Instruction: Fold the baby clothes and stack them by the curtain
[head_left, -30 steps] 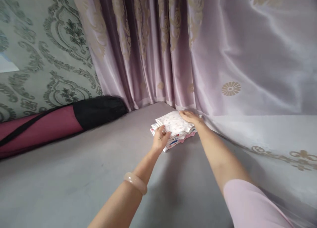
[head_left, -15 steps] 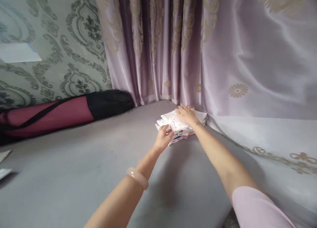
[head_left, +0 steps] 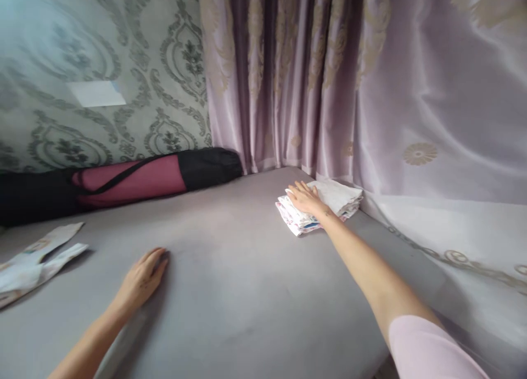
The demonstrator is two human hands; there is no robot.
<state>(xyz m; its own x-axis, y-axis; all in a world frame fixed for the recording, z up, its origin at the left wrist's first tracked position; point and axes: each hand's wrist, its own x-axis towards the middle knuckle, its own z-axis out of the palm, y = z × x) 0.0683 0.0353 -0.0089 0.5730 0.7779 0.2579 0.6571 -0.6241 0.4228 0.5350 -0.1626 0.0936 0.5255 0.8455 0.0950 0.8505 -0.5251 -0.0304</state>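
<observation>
Spread flat on top of a stack of folded printed cloths [head_left: 340,195], my right hand [head_left: 305,198] touches the white top piece. The stack lies near the far corner of the grey bed surface [head_left: 230,280], with white, pink and blue layers showing at its edges. My left hand [head_left: 144,275] is over the surface at the left, apart from the stack, its fingers stretched out and holding nothing. Left of it lies a light printed garment [head_left: 31,266] with two leg-like strips, partly cut off by the view's edge.
A long pink and black bag [head_left: 135,179] rests along the patterned wall [head_left: 135,66] at the back left. Shiny lilac curtains [head_left: 284,83] hang behind and to the right, reaching down to the bed's edge. A white sheet [head_left: 96,94] is on the wall.
My left hand has left the stack and moved left, toward the printed garment. My right hand stays on the stack. The view has turned left, bringing more of the garment and bag into sight.
</observation>
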